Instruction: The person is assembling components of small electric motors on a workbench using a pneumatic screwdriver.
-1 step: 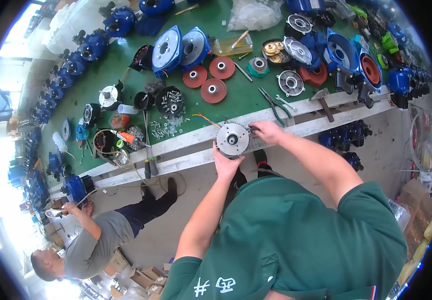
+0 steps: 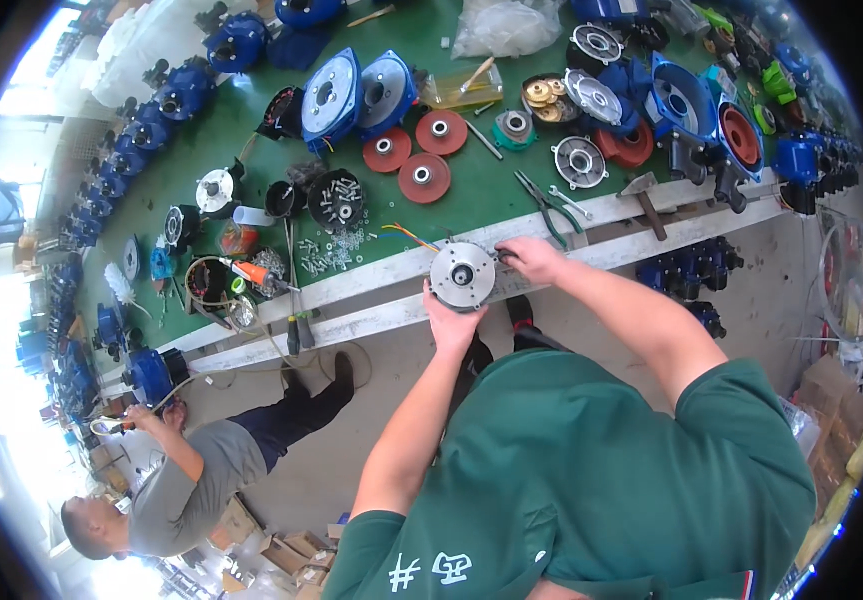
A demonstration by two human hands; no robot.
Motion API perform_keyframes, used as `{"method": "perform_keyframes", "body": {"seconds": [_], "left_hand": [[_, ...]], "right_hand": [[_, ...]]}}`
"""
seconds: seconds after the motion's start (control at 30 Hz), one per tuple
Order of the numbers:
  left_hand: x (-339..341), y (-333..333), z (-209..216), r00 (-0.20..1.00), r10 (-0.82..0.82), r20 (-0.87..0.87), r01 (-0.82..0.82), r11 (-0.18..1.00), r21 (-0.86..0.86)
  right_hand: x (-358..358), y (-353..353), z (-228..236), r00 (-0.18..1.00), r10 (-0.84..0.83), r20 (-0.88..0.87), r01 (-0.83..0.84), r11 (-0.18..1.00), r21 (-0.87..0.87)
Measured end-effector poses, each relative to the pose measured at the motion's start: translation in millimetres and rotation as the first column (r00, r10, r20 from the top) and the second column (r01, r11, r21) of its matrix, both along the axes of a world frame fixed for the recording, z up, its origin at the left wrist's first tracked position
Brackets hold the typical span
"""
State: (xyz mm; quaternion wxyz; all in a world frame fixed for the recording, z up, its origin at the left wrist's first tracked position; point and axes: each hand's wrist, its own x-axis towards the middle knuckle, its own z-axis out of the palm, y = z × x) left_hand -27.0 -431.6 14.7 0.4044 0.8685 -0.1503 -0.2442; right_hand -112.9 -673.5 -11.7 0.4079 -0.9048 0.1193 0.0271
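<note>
At the near edge of the bench I have a round electric motor [image 2: 463, 277], its silver end face and central shaft turned up. Red and yellow wires [image 2: 410, 236] stick out from its far left side. My left hand [image 2: 455, 322] is wrapped around the motor's near side and grips it; part of the fingers is hidden under the body. On the motor's right side my right hand [image 2: 533, 260] has its fingers closed on a small dark part against the housing, too covered to name. Pliers with green handles [image 2: 550, 212] lie just beyond that hand.
Red discs [image 2: 425, 177], a tray of bolts [image 2: 338, 201], a hammer [image 2: 645, 206] and an orange power tool [image 2: 252, 272] lie on the green bench [image 2: 497, 200]. Blue pump housings [image 2: 687, 100] stand at the right. A co-worker [image 2: 192, 470] works at the left. Screwdrivers [image 2: 295, 335] overhang the edge.
</note>
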Motion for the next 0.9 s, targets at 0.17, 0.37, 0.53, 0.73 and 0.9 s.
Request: {"method": "perform_keyframes", "body": {"seconds": [0.17,0.37,0.53,0.73,0.9], "left_hand": [[21,-6,8,0.988,0.115,-0.101,-0.135,0.965,-0.223],[59,9,31,0.886,0.196,-0.420,-0.338,0.893,-0.296],[74,24,81,0.775,0.295,-0.559,-0.427,0.897,-0.118],[77,40,88,0.770,0.341,-0.539,-0.389,0.921,0.028],[85,38,78,0.831,0.244,-0.500,-0.284,0.959,-0.003]], "right_hand": [[35,-12,32,0.996,0.073,-0.059,-0.073,0.997,0.006],[77,-2,75,0.998,-0.047,0.051,0.046,0.999,0.030],[70,30,112,0.823,-0.183,-0.539,0.533,0.580,0.617],[37,48,67,0.619,0.119,-0.776,0.779,0.033,0.626],[21,68,21,0.552,0.238,-0.799,0.827,-0.283,0.486]]}}
